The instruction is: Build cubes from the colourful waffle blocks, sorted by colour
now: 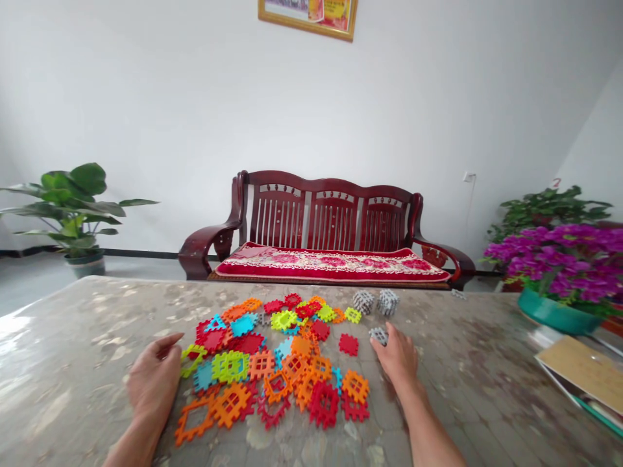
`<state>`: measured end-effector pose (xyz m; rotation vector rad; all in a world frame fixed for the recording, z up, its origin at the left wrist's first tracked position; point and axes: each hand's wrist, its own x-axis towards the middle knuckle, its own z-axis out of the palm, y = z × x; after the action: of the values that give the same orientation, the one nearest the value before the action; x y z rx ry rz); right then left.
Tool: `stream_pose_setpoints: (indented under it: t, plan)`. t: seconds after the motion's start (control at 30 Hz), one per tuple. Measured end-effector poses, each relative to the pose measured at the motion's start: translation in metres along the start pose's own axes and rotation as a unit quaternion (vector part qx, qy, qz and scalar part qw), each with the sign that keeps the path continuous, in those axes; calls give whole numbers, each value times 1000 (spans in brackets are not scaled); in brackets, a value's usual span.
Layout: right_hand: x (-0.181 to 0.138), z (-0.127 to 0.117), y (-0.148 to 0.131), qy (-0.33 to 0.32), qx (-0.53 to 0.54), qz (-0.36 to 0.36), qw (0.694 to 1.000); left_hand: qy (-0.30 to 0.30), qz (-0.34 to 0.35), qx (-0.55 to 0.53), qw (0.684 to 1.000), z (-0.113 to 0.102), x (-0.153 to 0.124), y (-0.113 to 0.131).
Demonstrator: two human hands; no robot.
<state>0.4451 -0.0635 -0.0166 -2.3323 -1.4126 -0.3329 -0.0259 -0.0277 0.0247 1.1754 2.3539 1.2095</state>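
Observation:
My right hand (399,355) is on the table at the right of the pile, its thumb and fingertips closed on a small grey interlocking plastic piece (378,335). My left hand (153,375) rests at the pile's left side with its fingers loosely bent and a gap by the thumb; I see nothing held in it. Close beside it lies a lime-green frame piece (193,359). Between my hands spread several notched building pieces, such as an orange window piece (230,405), a red square (348,344) and a blue piece (243,324). Two grey assembled cubes (363,301) (388,301) stand beyond my right hand.
A patterned cover lies over the table (467,370). At its right are a teal planter (559,312) with purple flowers (564,263) and a brown notebook (581,366). Behind stands a dark red wooden bench (331,220); a potted plant (78,207) is at the left.

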Motion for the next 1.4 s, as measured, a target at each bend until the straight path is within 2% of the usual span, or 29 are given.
stream_pose_setpoints:
  t: [0.2,0.33,0.47,0.73,0.9,1.17,1.3,1.4]
  plan:
    - [1,-2,-2,-3,30,7,1000,18,-12,-3,1000,3,3,-3]
    - [8,2,1,22,137,61,988,19,-8,-2,1000,4,4,-4]
    - [34,1,2,65,231,111,964,15,-13,-4,1000,3,3,-2]
    - [97,-25,1,83,134,103,982,14,-28,-22,999,2,5,0]
    - [115,-24,6,83,105,91,987,3,-32,-11,999,4,7,-2]
    - [127,-20,7,81,125,88,985,1,-22,13,1000,6,9,-7]
    - [120,-26,5,103,135,88,981,-7,-24,8,1000,6,10,-6]
    - [109,-25,-2,127,186,56,973,-3,-31,1,1000,7,7,-5]
